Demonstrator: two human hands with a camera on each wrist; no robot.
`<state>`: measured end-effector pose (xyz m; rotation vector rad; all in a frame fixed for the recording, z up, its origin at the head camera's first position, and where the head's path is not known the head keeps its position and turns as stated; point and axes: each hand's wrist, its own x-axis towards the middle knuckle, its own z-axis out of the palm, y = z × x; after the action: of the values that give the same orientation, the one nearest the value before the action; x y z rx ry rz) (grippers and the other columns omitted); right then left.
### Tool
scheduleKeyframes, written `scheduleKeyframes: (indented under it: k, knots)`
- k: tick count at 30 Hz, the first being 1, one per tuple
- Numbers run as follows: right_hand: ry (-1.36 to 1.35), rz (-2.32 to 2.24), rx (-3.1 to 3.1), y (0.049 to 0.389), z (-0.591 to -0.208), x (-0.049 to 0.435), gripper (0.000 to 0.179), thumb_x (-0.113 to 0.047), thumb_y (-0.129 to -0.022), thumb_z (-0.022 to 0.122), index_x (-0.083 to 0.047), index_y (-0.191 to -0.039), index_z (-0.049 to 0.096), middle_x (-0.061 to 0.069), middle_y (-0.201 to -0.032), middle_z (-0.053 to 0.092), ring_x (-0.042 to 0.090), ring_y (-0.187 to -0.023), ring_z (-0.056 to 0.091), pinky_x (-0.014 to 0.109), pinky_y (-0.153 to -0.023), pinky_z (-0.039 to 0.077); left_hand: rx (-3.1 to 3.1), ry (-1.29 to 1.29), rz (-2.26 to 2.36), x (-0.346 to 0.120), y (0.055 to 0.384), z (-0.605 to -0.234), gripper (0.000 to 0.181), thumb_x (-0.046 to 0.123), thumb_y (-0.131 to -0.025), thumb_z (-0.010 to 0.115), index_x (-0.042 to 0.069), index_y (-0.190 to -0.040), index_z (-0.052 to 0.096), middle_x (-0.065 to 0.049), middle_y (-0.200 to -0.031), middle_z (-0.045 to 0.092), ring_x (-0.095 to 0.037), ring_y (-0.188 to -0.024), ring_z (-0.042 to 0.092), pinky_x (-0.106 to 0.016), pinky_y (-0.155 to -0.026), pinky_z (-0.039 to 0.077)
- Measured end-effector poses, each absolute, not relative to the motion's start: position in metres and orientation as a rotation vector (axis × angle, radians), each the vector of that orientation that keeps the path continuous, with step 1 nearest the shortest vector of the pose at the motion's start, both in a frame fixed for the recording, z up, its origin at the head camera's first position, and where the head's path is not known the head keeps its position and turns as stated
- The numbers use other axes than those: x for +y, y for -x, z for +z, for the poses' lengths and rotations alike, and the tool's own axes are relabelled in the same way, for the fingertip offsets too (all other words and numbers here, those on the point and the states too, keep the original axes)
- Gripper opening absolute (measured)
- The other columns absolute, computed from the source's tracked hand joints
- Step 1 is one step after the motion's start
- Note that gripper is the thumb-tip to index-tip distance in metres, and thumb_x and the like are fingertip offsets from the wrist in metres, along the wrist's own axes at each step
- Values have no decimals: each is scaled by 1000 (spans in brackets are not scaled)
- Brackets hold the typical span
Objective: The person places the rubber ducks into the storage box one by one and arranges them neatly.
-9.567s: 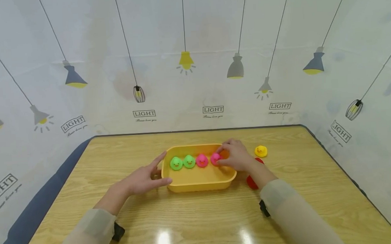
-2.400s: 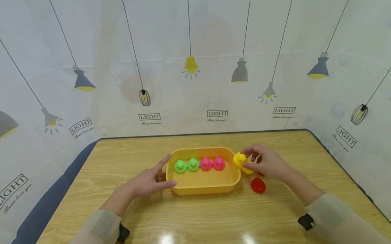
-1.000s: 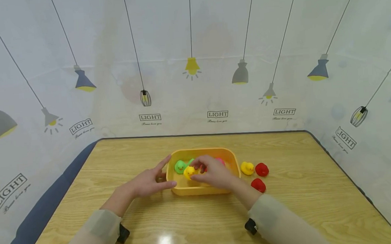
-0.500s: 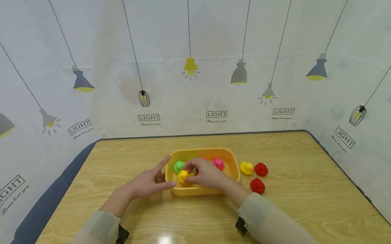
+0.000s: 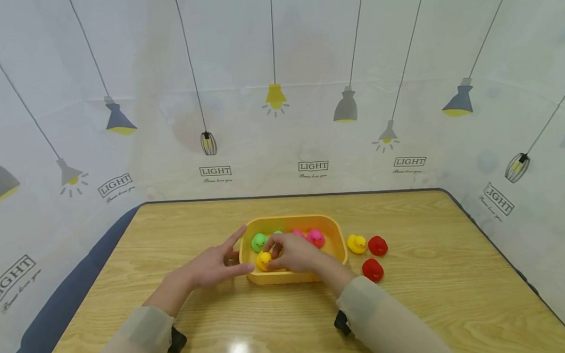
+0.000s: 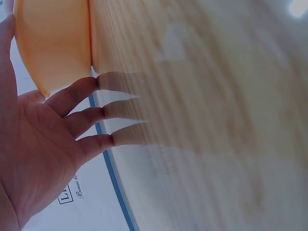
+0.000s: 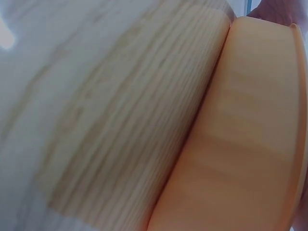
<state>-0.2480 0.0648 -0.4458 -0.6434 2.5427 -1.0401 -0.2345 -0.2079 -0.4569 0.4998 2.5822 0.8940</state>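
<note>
In the head view a yellow-orange plastic basin (image 5: 292, 276) stands on the wooden table. My left hand (image 5: 212, 265) rests against its left end with fingers spread, thumb on the near rim and index finger on the far rim. In the left wrist view the left hand's (image 6: 43, 134) other fingers extend down to the tabletop. My right hand (image 5: 296, 253) pinches a yellow rubber duck (image 5: 264, 261) inside the basin's front left corner. Behind it sit a green duck (image 5: 259, 242), a second green one, mostly hidden, and two pink ducks (image 5: 316, 238).
Right of the basin lie another yellow duck (image 5: 357, 244) and two red ducks (image 5: 373, 270) on the table (image 5: 271, 326). A printed backdrop (image 5: 309, 132) rises behind the table. In the right wrist view the basin's side wall (image 7: 240, 134) fills the right part.
My right hand has carried the yellow duck from the table at the right into the basin, then left and down to the front left corner. The left hand stays at the basin's end.
</note>
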Motion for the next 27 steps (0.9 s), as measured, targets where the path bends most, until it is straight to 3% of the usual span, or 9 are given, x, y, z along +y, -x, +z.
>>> scheduleKeyframes:
  k: [17, 27]
  knots:
    - [660, -1018, 2513, 253, -451, 59, 26, -18, -100, 83, -14, -124, 76, 0, -97, 71, 15, -82, 63, 25, -74, 55, 2579, -504, 900, -209, 233, -457, 104, 76, -99, 65, 45, -177, 4, -18, -160, 61, -46, -144, 61, -70, -115, 50]
    - [648, -1003, 2511, 255, -451, 58, 24, -19, -101, 82, -19, -124, 76, -1, -94, 70, 16, -83, 61, 25, -75, 52, 2583, -509, 898, -208, 234, -458, 104, 76, -98, 65, 45, -177, 4, -16, -160, 61, -45, -145, 61, -70, -115, 49]
